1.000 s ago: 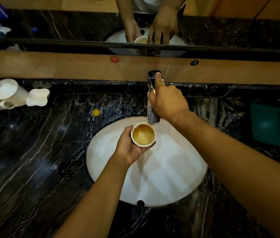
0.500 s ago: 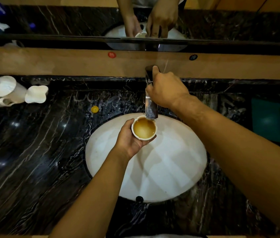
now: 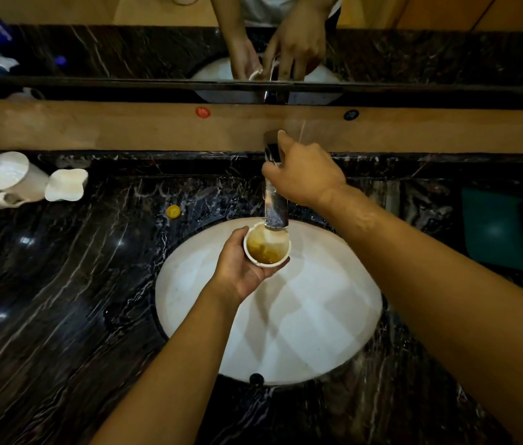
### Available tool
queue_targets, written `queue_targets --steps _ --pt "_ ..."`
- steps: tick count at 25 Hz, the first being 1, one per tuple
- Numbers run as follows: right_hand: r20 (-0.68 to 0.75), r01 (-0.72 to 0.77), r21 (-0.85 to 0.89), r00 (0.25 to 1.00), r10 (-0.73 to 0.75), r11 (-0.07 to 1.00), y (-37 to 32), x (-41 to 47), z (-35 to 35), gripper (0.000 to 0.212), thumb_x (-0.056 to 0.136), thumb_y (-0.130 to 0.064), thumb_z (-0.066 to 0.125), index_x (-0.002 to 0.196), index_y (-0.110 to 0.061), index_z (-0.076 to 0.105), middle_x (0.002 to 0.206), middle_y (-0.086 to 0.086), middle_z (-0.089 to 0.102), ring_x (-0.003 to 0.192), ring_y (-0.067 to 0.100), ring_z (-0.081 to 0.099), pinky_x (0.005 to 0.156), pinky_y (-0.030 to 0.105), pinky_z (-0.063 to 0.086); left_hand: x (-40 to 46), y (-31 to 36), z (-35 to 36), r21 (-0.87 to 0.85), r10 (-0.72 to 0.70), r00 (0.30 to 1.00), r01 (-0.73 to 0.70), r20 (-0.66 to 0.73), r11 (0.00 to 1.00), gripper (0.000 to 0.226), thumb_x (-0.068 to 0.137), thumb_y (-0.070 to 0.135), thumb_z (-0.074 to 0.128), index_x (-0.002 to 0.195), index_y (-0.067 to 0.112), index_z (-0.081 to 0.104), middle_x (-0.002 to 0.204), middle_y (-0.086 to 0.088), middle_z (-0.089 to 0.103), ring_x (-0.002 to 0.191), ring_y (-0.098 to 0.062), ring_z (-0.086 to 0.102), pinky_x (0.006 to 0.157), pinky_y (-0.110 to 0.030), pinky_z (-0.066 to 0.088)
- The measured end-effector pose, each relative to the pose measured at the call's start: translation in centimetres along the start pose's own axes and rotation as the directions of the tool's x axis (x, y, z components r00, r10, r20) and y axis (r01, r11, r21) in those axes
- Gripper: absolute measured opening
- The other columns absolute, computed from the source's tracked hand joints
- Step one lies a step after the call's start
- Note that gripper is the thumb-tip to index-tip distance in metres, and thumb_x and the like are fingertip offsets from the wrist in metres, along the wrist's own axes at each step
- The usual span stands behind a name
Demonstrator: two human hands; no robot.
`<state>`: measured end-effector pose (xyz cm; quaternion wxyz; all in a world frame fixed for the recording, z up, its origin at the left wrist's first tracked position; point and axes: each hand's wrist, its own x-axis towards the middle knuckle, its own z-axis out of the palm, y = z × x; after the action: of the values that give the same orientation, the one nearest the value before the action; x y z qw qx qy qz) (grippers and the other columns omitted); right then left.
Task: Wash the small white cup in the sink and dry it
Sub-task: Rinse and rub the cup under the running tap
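The small white cup (image 3: 265,263) holds brownish liquid and sits in my left hand (image 3: 240,268), held over the far side of the white oval sink (image 3: 311,316). Its far rim is right under the spout of the chrome faucet (image 3: 275,210), and water runs from the spout into it, foaming white. My right hand (image 3: 305,170) is closed around the faucet's handle at the top, hiding most of it.
Dark veined marble counter (image 3: 61,300) surrounds the sink. A white teapot (image 3: 9,178) and a white dish (image 3: 66,184) stand at the far left, a small yellow cap (image 3: 173,211) nearer the sink. A teal object (image 3: 504,229) lies at the right. A mirror runs along the back.
The cup has moved up under the spout. Water now pours into it, and the liquid in it is churning where before it lay still.
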<state>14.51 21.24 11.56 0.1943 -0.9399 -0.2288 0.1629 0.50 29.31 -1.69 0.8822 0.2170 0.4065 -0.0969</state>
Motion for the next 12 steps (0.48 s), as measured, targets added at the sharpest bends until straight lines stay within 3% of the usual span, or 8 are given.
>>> queue_targets --steps 2,5,6,8,10,12 --pt "-0.045 -0.044 0.366 0.997 0.065 0.930 1.0 -1.4 0.9 0.069 0.093 -0.061 0.050 0.154 -0.032 0.037 0.135 -0.001 0.064 0.118 0.023 0.062 0.098 0.041 0.051 0.0 0.1 -0.1 0.000 -0.003 1.000 0.003 0.000 1.000 0.057 0.096 0.040 0.052 0.141 0.007 0.055 0.140 -0.025 0.061 0.114 -0.041 0.063 0.095 -0.058 0.054" --pt "-0.159 -0.085 0.796 0.926 0.342 0.599 4.1 -4.9 4.9 0.043 0.094 -0.046 0.054 0.131 -0.025 0.060 0.102 -0.010 0.065 0.091 0.010 0.061 0.083 0.035 0.047 0.2 0.1 -0.3 0.073 0.009 1.000 -0.011 0.024 0.997 0.056 0.094 0.040 0.057 0.139 0.007 0.057 0.135 -0.024 0.064 0.112 -0.040 0.062 0.104 -0.058 0.048" --pt "-0.085 -0.144 0.862 0.904 0.420 0.486 5.1 -6.1 6.7 0.042 0.088 -0.041 0.055 0.125 -0.023 0.062 0.102 -0.005 0.065 0.091 0.012 0.060 0.082 0.036 0.046 0.2 0.2 -0.4 0.101 0.025 0.999 -0.028 0.029 0.995 0.050 0.094 0.037 0.058 0.134 0.008 0.061 0.130 -0.023 0.066 0.108 -0.040 0.063 0.109 -0.060 0.043" --pt "0.186 -0.331 0.889 0.892 0.413 0.315 6.4 -8.0 10.1 0.052 0.079 -0.029 0.059 0.130 -0.022 0.057 0.121 0.007 0.066 0.106 0.020 0.062 0.086 0.038 0.050 0.3 0.4 -0.6 0.134 0.050 0.999 -0.052 0.016 0.990 0.036 0.095 0.032 0.057 0.122 0.010 0.065 0.118 -0.021 0.070 0.097 -0.038 0.068 0.114 -0.061 0.033" --pt "0.389 -0.470 0.855 0.860 0.329 0.217 6.7 -8.9 12.2 0.056 0.087 -0.019 0.066 0.141 -0.019 0.049 0.129 0.013 0.066 0.112 0.024 0.066 0.085 0.037 0.055 0.5 0.5 -0.7 0.160 0.041 0.999 -0.042 0.005 0.986 0.039 0.096 0.034 0.055 0.123 0.009 0.066 0.116 -0.021 0.072 0.097 -0.037 0.070 0.115 -0.059 0.032" --pt "0.428 -0.482 0.858 0.862 0.271 0.179 6.1 -8.6 13.0 0.052 0.092 -0.013 0.069 0.140 -0.020 0.051 0.125 0.011 0.070 0.106 0.023 0.071 0.082 0.039 0.061 0.5 0.3 -0.7 0.160 0.028 1.000 -0.030 0.014 0.987 0.049 0.097 0.039 0.050 0.130 0.005 0.063 0.124 -0.024 0.068 0.110 -0.038 0.065 0.112 -0.057 0.039"
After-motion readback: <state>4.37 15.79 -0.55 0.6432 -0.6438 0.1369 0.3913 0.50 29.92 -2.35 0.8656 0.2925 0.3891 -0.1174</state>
